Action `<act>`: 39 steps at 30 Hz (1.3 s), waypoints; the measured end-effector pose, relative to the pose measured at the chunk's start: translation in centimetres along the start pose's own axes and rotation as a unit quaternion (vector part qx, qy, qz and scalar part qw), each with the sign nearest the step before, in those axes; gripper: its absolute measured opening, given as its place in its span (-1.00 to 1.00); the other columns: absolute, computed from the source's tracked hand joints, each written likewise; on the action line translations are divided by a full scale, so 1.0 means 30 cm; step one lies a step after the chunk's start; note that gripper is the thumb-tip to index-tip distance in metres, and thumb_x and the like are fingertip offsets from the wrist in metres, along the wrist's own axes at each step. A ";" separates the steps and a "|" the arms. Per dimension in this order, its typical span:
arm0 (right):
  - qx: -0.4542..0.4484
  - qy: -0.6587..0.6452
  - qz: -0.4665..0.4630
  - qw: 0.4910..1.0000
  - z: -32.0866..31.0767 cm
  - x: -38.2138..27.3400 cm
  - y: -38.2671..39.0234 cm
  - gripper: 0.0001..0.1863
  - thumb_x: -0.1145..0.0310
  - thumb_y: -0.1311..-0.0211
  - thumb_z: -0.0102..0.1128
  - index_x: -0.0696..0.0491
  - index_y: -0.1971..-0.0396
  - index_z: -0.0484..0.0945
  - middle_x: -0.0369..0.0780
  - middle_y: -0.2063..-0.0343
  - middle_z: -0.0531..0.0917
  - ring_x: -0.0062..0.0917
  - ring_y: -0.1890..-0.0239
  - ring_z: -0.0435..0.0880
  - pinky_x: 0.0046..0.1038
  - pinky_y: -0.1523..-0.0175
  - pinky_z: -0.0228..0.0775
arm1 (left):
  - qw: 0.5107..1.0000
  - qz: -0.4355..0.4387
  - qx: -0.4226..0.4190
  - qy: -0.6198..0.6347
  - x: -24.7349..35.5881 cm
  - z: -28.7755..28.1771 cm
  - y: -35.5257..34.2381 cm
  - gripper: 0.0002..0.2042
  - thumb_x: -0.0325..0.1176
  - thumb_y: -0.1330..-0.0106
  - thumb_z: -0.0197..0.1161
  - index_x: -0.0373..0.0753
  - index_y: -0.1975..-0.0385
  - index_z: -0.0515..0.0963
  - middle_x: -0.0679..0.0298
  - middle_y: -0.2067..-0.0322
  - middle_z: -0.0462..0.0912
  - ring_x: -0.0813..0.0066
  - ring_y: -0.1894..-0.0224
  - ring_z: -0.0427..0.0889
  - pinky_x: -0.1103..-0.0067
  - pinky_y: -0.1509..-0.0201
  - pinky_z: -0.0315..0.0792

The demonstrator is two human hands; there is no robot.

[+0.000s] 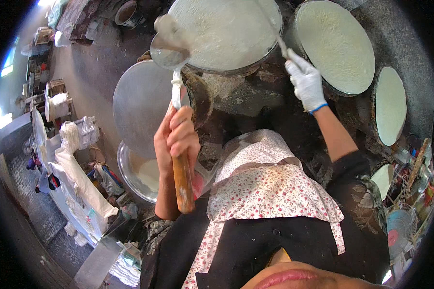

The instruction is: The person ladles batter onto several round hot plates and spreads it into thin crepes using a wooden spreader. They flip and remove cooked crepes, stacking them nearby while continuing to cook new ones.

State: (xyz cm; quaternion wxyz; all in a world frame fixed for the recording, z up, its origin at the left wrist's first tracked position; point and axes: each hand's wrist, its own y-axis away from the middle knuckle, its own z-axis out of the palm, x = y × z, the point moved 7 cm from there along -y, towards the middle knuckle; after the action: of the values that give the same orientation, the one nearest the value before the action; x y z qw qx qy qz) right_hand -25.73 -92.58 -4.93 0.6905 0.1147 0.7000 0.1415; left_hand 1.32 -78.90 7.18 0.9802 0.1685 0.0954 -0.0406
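My bare left hand (181,132) is wrapped round the wooden handle of a metal ladle (183,188). The ladle's round bowl points away from me, beside the left edge of a large round pan (222,31) spread with a pale whitish layer. On my right hand (305,83) is a white glove with a blue cuff. Its fingers are closed on a thin stick (280,43), which reaches over that pan's right part and is blurred toward its far end. Whether the stick touches the layer, I cannot tell.
A flat grey disc (147,108) lies left of my left hand, above a metal basin (125,180) with whitish liquid. Rightward stand more whitish-topped round pans (336,48) (390,107). A cluttered table (77,192) is far left; a fan (401,224) stands lower right.
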 end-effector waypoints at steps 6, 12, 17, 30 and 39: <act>-0.094 0.202 -0.139 0.965 0.081 0.216 -0.007 -0.56 0.29 -0.48 0.33 0.11 -0.28 0.62 -0.10 -0.27 0.66 -0.43 -0.28 0.65 -0.40 -0.40 0.41 | 0.997 0.074 0.014 0.008 0.097 -0.058 0.102 -0.54 -0.40 -0.72 -0.28 -0.51 -0.50 0.06 0.31 0.37 0.26 0.67 0.57 0.33 0.68 0.62 0.48; 0.030 0.266 -0.170 0.948 0.055 0.250 0.035 -0.51 0.33 -0.51 0.30 0.11 -0.37 0.53 -0.12 -0.30 0.65 -0.52 -0.30 0.61 -0.47 -0.40 0.38 | 0.992 0.124 0.021 -0.020 0.278 -0.115 0.319 -0.54 -0.44 -0.72 -0.28 -0.53 -0.50 0.05 0.31 0.34 0.26 0.67 0.54 0.34 0.67 0.57 0.52; -0.004 0.238 -0.164 0.957 0.256 0.336 0.210 -0.49 0.28 -0.48 0.34 0.09 -0.35 0.55 -0.15 -0.26 0.69 -0.58 -0.25 0.66 -0.54 -0.34 0.41 | 0.997 0.078 0.024 0.013 0.437 -0.165 0.403 -0.60 -0.38 -0.74 -0.27 -0.55 -0.38 0.18 0.33 0.35 0.27 0.66 0.52 0.32 0.65 0.58 0.40; -0.114 0.211 -0.069 0.968 0.584 0.462 0.614 -0.30 0.32 -0.46 0.23 0.10 -0.54 0.27 0.07 -0.18 0.67 -0.37 -0.10 0.73 -0.41 -0.20 0.51 | 0.808 0.168 0.198 -0.529 0.558 -0.468 0.186 -0.69 -0.33 -0.67 0.01 -0.22 -0.31 0.42 0.35 0.43 0.56 0.73 0.58 0.39 0.70 0.60 0.33; -0.072 0.234 -0.150 0.958 0.598 0.535 0.755 -0.41 0.25 -0.57 0.17 0.20 -0.47 0.36 0.06 -0.28 0.62 -0.37 -0.22 0.67 -0.44 -0.31 0.44 | 0.125 0.319 0.132 -0.930 0.679 -0.471 0.096 -0.46 -0.39 -0.48 0.18 0.00 -0.47 0.43 0.05 0.47 0.67 0.08 0.41 0.73 0.20 0.23 0.60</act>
State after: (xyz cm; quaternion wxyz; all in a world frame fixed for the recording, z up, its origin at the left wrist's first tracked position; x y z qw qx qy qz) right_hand -8.91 -65.00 -11.97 0.5271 -0.0779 0.8392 0.1086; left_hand 19.12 -72.38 -9.06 0.2020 0.1436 -0.9589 0.1384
